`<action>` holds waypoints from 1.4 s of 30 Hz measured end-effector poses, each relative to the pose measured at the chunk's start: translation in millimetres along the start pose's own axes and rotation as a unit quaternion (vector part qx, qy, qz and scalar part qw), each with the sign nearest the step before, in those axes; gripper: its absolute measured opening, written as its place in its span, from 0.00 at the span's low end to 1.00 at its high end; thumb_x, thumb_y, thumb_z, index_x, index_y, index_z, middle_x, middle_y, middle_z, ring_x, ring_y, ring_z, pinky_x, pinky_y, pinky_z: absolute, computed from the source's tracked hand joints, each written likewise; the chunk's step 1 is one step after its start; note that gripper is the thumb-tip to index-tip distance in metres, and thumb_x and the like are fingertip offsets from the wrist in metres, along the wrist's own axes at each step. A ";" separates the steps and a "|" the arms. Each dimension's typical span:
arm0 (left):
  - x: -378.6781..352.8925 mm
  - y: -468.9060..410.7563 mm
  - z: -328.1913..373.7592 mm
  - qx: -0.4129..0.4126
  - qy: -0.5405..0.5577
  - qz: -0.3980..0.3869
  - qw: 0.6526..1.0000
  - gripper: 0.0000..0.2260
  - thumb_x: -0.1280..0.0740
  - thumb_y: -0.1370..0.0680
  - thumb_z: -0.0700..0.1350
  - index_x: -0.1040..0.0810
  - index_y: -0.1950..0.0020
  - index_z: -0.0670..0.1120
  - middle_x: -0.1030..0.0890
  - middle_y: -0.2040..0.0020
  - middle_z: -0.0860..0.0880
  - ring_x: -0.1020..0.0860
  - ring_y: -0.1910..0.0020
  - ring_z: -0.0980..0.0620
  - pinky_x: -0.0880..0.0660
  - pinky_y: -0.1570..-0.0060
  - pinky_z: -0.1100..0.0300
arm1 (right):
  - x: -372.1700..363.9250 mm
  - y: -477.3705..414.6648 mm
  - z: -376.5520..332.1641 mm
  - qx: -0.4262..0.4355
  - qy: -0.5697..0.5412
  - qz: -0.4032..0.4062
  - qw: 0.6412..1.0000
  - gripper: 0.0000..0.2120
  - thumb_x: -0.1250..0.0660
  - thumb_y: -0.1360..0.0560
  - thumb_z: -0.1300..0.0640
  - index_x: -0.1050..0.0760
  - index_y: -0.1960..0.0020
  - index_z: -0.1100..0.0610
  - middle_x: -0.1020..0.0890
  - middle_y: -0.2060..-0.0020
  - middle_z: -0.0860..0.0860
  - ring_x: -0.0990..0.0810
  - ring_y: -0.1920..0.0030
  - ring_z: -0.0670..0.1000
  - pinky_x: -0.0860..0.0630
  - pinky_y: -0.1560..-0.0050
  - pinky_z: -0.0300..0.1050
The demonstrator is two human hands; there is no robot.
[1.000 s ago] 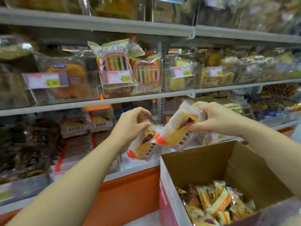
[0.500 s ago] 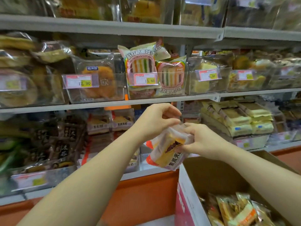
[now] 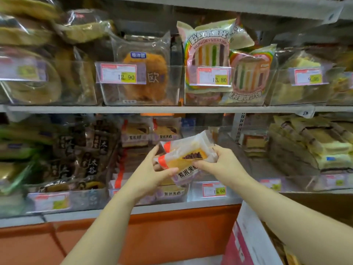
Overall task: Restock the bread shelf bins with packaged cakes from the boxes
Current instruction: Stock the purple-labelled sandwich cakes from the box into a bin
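Bin (image 3: 172, 195) of matching cakes behind — left hand (image 3: 150, 175) and right hand (image 3: 219, 163) both grip stacked cake packs (image 3: 183, 155).

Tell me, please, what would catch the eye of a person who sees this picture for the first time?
First come the packaged cakes at the centre of the view, gripped from both ends by the left hand and the right hand. Next are the rainbow-striped cake packs standing above them, slightly to the right, behind a 13.80 price tag.

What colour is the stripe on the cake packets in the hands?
Orange-red, at the left end of both cake packets; head view.
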State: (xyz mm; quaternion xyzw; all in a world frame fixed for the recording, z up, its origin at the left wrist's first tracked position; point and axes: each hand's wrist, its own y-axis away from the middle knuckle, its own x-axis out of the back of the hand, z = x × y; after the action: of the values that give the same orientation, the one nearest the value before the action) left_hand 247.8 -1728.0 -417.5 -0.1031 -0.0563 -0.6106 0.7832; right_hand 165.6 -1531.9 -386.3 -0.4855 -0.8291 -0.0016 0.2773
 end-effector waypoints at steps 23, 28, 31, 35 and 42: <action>40.9 -144.9 -52.9 0.012 -0.061 0.209 0.976 0.16 0.34 0.23 0.41 0.29 0.36 0.44 0.21 0.42 0.47 0.22 0.44 0.49 0.28 0.51 0.62 | -63.9 -169.2 57.8 -0.003 0.136 -0.060 0.989 0.27 0.25 0.32 0.50 0.31 0.36 0.48 0.26 0.48 0.42 0.26 0.47 0.44 0.30 0.53 0.30; 31.4 -142.3 -54.9 0.049 -0.094 0.153 0.982 0.29 0.37 0.20 0.41 0.46 0.22 0.54 0.23 0.40 0.52 0.23 0.48 0.56 0.30 0.52 0.64 | -59.8 -162.8 67.7 -0.020 0.171 0.055 0.984 0.32 0.27 0.28 0.53 0.39 0.29 0.50 0.29 0.34 0.52 0.29 0.36 0.53 0.30 0.45 0.43; 26.3 -139.6 -51.8 0.065 -0.121 0.122 0.983 0.35 0.37 0.20 0.40 0.55 0.22 0.58 0.26 0.36 0.54 0.24 0.45 0.55 0.32 0.54 0.65 | -61.4 -163.4 64.8 -0.031 0.189 0.016 0.981 0.30 0.30 0.25 0.55 0.41 0.28 0.51 0.27 0.36 0.52 0.27 0.40 0.51 0.33 0.52 0.37; 26.8 -142.0 -49.2 0.032 -0.132 0.158 0.978 0.33 0.37 0.21 0.40 0.49 0.22 0.56 0.29 0.30 0.52 0.28 0.39 0.54 0.34 0.49 0.62 | -60.3 -172.6 62.5 -0.009 0.134 0.014 0.991 0.28 0.31 0.24 0.57 0.39 0.28 0.52 0.27 0.35 0.51 0.28 0.37 0.48 0.34 0.51 0.32; 21.8 -146.3 -61.7 0.063 -0.133 0.170 0.974 0.26 0.34 0.23 0.39 0.40 0.28 0.52 0.23 0.38 0.46 0.23 0.41 0.46 0.30 0.52 0.58 | -57.7 -188.7 77.9 0.019 0.165 -0.004 0.986 0.22 0.29 0.26 0.57 0.31 0.34 0.54 0.25 0.37 0.52 0.28 0.36 0.51 0.34 0.47 0.37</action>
State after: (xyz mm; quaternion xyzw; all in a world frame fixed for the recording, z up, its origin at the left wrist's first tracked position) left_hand 109.2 -1796.9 -459.2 -0.1419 -0.1805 -0.4446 0.8658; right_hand -0.6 -1656.9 -428.6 -0.4694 -0.7740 -0.0669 0.4197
